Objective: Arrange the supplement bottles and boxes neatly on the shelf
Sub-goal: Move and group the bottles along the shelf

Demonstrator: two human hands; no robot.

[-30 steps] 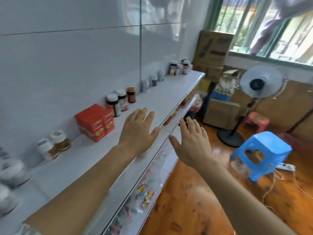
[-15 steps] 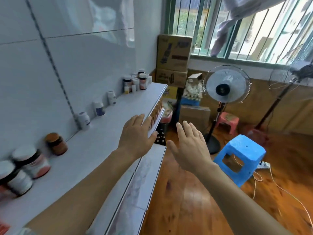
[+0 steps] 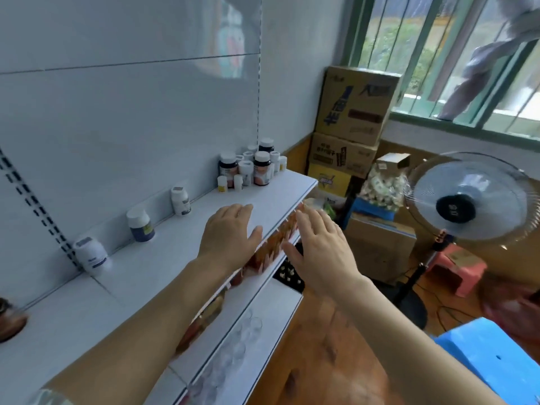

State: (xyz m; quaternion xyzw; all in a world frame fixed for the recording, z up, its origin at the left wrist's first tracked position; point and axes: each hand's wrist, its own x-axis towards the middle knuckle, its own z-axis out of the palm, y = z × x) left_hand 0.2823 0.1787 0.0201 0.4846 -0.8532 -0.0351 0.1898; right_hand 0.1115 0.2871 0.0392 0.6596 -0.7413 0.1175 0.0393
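Observation:
A white shelf runs along the wall on my left. Three white bottles stand spaced along its back: one nearest, one with a blue label, one farther. A cluster of several dark and white bottles fills the far end. A brown bottle shows at the left edge. My left hand hovers flat and empty over the shelf's front edge. My right hand is spread and empty, just off the shelf front. No boxes are in sight.
Lower shelves hold orange packets and clear items. Stacked cardboard boxes stand past the shelf's end, under a barred window. A standing fan, a pink stool and a blue stool stand on the wooden floor at right.
My view has swung along the shelf toward its far end: the red boxes and near bottles have left the frame, the far bottle cluster looms closer. Both hands stay empty and reach forward.

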